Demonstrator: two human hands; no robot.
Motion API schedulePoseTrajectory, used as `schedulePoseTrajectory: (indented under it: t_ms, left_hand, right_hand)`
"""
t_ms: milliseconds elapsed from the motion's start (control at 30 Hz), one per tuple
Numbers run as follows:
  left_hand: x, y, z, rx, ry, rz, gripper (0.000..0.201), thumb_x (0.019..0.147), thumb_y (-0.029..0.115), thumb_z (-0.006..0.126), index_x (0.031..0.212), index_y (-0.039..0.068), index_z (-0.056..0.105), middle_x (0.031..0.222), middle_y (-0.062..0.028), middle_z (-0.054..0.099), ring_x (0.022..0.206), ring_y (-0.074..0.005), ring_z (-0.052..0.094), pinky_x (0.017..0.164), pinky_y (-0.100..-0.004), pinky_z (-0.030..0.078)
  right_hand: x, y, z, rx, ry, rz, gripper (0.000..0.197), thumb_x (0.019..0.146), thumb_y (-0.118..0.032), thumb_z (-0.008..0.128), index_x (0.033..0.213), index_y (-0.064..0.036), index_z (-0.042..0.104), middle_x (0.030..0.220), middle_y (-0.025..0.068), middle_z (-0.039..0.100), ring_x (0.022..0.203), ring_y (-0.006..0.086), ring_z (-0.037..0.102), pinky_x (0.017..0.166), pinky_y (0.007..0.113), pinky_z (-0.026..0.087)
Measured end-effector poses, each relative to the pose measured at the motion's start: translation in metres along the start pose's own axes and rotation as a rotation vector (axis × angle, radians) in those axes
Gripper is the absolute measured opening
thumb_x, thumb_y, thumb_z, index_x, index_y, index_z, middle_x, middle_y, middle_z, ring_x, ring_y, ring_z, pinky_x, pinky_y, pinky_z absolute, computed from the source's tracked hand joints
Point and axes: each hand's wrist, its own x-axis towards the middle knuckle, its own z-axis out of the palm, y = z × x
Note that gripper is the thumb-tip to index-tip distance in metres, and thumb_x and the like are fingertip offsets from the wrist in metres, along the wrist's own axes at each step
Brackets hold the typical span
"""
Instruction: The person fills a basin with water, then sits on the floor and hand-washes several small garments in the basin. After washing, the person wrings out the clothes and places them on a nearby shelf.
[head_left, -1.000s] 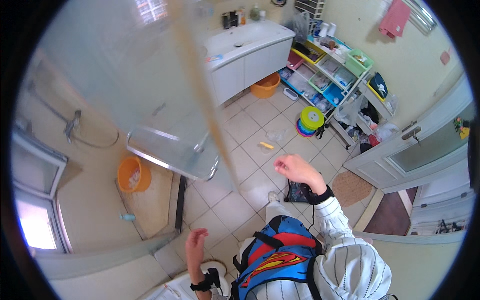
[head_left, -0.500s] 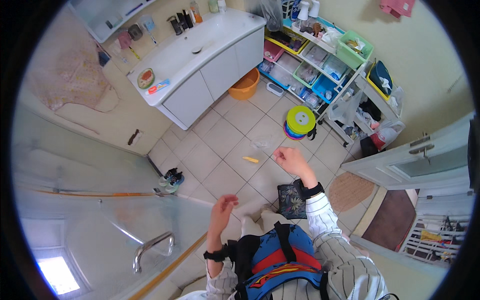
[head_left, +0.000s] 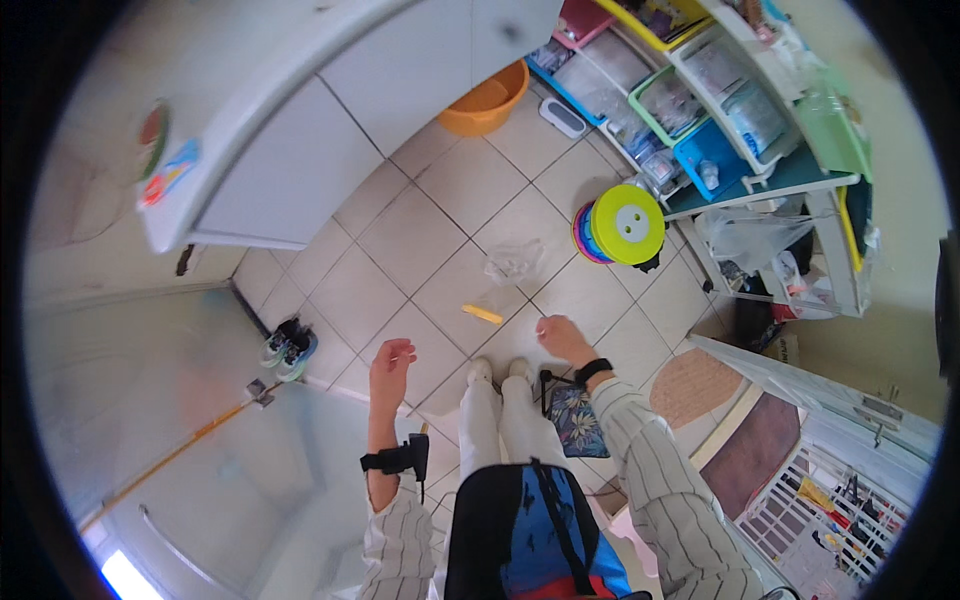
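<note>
The person's right hand (head_left: 565, 340) is hovering on the left, near side of the lime-lidded stool (head_left: 628, 225), fingers curling inward, though whether their tips are meeting cannot be told; the left hand (head_left: 390, 370), farther left of the stool, is hanging loosely spread, holding nothing visible. Left of the stool, a small yellow strip (head_left: 482, 314) is lying on the tiles (head_left: 400, 240), seeming light and stiff, best pinched mid-length, while the clear bag (head_left: 513, 262), closer to the stool, is looking limp, probably slippery, better gathered by a fold.
</note>
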Motion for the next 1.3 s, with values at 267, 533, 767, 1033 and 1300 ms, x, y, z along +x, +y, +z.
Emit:
schedulePoseTrajectory:
  t_ms: [267,533,767,1033,1300]
  left_hand:
    - [0.166,-0.152,0.049,0.217,-0.131,-0.003,0.020,0.089,0.002,0.048,0.106,0.002,0.057,0.097,-0.0104,0.065,0.084,-0.0184,0.065,0.075,-0.0278,0.051]
    - [0.226,-0.205,0.073,0.176,-0.192,-0.045,0.020,0.089,0.002,0.046,0.106,0.001,0.057,0.099,-0.0112,0.066,0.085,-0.0186,0.065,0.075,-0.0275,0.050]
    - [0.272,-0.230,0.105,0.194,-0.193,-0.030,0.021,0.088,0.004,0.050,0.107,0.004,0.058,0.096,-0.0097,0.066,0.086,-0.0185,0.065,0.070,-0.0284,0.050]
    - [0.330,-0.287,0.218,0.650,-0.433,0.121,0.041,0.080,0.014,0.055,0.121,0.021,0.057,0.116,-0.0136,0.055,0.113,-0.0304,0.046,0.097,-0.0428,0.036]
    - [0.340,-0.313,0.223,0.481,-0.409,-0.042,0.038,0.082,0.009,0.053,0.120,0.012,0.059,0.124,-0.0132,0.051,0.115,-0.0302,0.046,0.098,-0.0367,0.040]
  right_hand:
    - [0.135,0.054,0.230,-0.142,0.108,-0.043,0.009,0.083,-0.013,0.052,0.080,-0.0055,0.057,0.080,0.0089,0.058,0.070,0.0236,0.062,0.056,0.036,0.052]
    - [0.172,0.064,0.314,-0.445,0.030,-0.032,0.005,0.078,-0.014,0.056,0.077,-0.0091,0.056,0.068,0.0042,0.057,0.062,0.0161,0.061,0.048,0.030,0.048]
    - [0.165,0.107,0.209,0.002,-0.028,-0.107,0.018,0.081,-0.011,0.056,0.096,-0.0025,0.052,0.084,0.0149,0.060,0.072,0.0336,0.062,0.063,0.041,0.052]
    - [0.258,0.203,0.198,0.017,0.038,-0.082,0.021,0.081,-0.007,0.057,0.099,-0.0034,0.047,0.089,0.0167,0.057,0.079,0.0377,0.059,0.065,0.045,0.050]
    - [0.266,0.219,0.240,-0.173,0.069,0.007,0.023,0.081,-0.007,0.055,0.103,-0.0046,0.051,0.093,0.0155,0.057,0.082,0.0329,0.059,0.071,0.042,0.050]
